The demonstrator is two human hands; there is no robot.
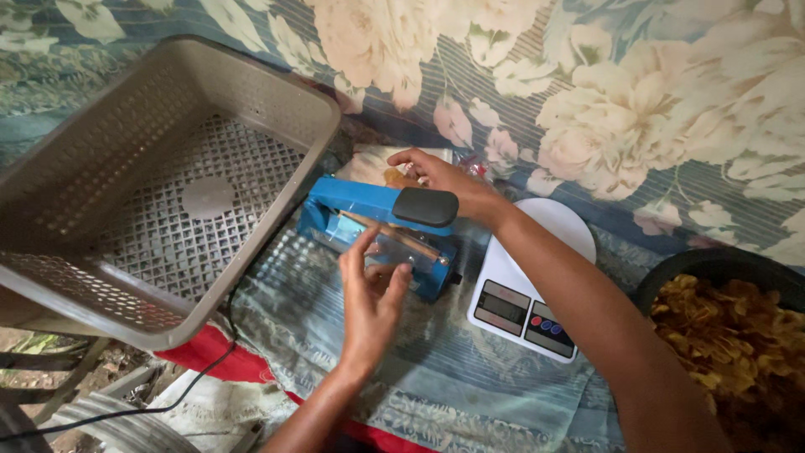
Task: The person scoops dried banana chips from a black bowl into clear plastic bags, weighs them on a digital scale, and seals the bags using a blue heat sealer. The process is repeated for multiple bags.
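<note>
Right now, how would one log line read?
left hand at clear bag | right hand behind blue sealer | scale beside

Single head-worn view, looking steeply down and forward at close range. Blue heat sealer (pixel 381 225) sits near centre; floral cloth (pixel 587 92) lies beyond it.

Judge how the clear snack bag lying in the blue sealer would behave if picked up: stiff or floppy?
The bag is probably floppy and light: thin clear film, steadied by the right hand and the left hand. Its smooth film looks slippery. The contents seem brittle, like the chips in the bowl.
</note>
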